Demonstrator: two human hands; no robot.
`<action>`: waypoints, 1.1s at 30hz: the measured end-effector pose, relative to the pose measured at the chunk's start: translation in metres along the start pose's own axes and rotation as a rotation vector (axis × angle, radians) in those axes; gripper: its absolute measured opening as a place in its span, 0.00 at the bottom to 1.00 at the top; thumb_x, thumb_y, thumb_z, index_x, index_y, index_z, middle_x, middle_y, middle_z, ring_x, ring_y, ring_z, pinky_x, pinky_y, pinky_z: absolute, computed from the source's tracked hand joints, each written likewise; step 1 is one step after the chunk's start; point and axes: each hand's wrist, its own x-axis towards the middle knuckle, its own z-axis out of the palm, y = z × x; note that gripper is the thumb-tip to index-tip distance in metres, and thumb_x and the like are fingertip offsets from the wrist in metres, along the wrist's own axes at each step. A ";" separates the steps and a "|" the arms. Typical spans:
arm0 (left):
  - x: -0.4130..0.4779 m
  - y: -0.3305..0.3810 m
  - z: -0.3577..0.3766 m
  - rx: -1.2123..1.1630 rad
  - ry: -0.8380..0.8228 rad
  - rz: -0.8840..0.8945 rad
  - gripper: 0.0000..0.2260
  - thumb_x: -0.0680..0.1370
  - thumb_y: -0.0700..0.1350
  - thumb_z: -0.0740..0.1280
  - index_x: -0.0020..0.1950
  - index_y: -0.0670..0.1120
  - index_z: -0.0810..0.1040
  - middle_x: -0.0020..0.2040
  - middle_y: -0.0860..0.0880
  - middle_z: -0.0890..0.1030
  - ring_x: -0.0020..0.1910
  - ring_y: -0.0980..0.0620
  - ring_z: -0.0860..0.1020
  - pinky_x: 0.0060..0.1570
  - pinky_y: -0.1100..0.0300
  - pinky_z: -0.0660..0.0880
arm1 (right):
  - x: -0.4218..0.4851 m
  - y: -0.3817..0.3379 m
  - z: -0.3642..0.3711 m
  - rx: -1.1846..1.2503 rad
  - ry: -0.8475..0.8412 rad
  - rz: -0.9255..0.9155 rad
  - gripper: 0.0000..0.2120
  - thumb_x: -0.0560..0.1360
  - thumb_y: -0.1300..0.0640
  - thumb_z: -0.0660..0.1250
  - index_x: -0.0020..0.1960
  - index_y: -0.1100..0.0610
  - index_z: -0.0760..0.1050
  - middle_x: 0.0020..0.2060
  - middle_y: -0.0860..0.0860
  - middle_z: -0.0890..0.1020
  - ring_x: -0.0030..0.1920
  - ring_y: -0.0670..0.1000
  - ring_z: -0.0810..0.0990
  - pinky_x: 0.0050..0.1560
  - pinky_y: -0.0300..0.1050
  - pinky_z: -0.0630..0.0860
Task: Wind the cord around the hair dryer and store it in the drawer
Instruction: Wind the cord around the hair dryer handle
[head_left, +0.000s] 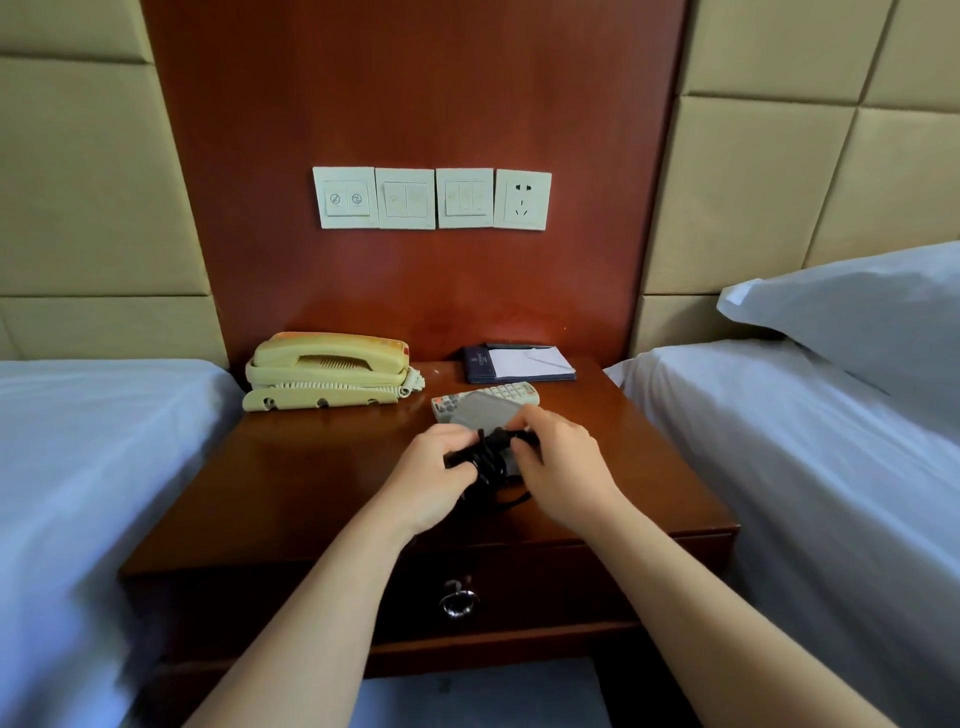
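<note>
Left hand (428, 478) and right hand (558, 467) clutch the hair dryer (484, 410), mostly hidden under black cord (488, 460).

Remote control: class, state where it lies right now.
In the head view the remote control lies on the nightstand, right of the telephone, between the notepad behind it and the hair dryer in front.

Three cream switch plates (345, 197) (405, 199) (465, 198) and one socket plate (522, 199) line the far wall (415, 93). Nearer are one beige telephone (327, 366), one grey remote (514, 389), one white notepad (524, 361), one grey hair dryer (483, 408) and two white beds (78, 441) (779, 441).
</note>
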 end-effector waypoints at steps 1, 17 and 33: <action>0.001 0.000 0.002 0.018 0.009 0.001 0.19 0.76 0.33 0.62 0.67 0.41 0.75 0.65 0.51 0.71 0.60 0.58 0.68 0.56 0.72 0.59 | 0.000 -0.001 0.002 0.026 0.014 0.036 0.07 0.78 0.59 0.60 0.53 0.57 0.74 0.47 0.52 0.79 0.47 0.53 0.75 0.40 0.41 0.62; -0.025 0.017 0.023 -0.493 0.344 -0.249 0.12 0.77 0.39 0.67 0.60 0.40 0.80 0.54 0.48 0.82 0.50 0.55 0.77 0.46 0.67 0.72 | 0.007 -0.009 0.005 0.380 0.026 0.310 0.07 0.77 0.58 0.60 0.44 0.52 0.76 0.43 0.52 0.81 0.42 0.53 0.80 0.43 0.44 0.76; -0.027 0.019 0.019 -0.515 0.301 -0.332 0.09 0.76 0.40 0.69 0.55 0.43 0.83 0.41 0.54 0.80 0.46 0.55 0.79 0.47 0.64 0.73 | 0.021 -0.002 0.007 0.265 -0.069 0.282 0.14 0.75 0.55 0.65 0.30 0.52 0.72 0.28 0.47 0.73 0.36 0.50 0.72 0.33 0.42 0.65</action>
